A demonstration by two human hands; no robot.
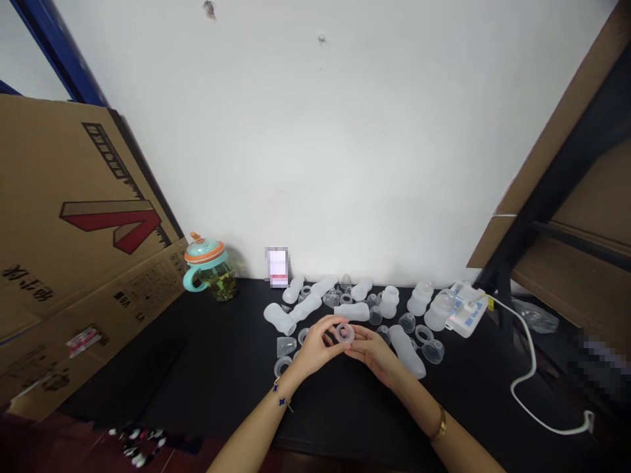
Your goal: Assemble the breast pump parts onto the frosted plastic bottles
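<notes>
Both of my hands meet over the front of the black table around a small translucent bottle ring (346, 333). Fingers and thumb of my left hand (320, 344) grip its left side. On its right side, my right hand (373, 353) pinches the rim. Whether a teat sits inside the ring is too small to tell. Frosted baby bottles (351, 311) lie just beyond my hands, among clear domed caps (433, 351) and loose rings (424, 334). Another frosted bottle (407, 353) lies right of my right hand. Left of my left hand are a clear cap (286, 345) and a ring (282, 366).
A teal-lidded glass jug (210, 269) stands at the back left beside a large cardboard box (64, 230). A lit phone (277, 268) leans on the wall. At right, a white power strip (467, 311) trails a white cable (530, 368) near a dark shelf frame (542, 171).
</notes>
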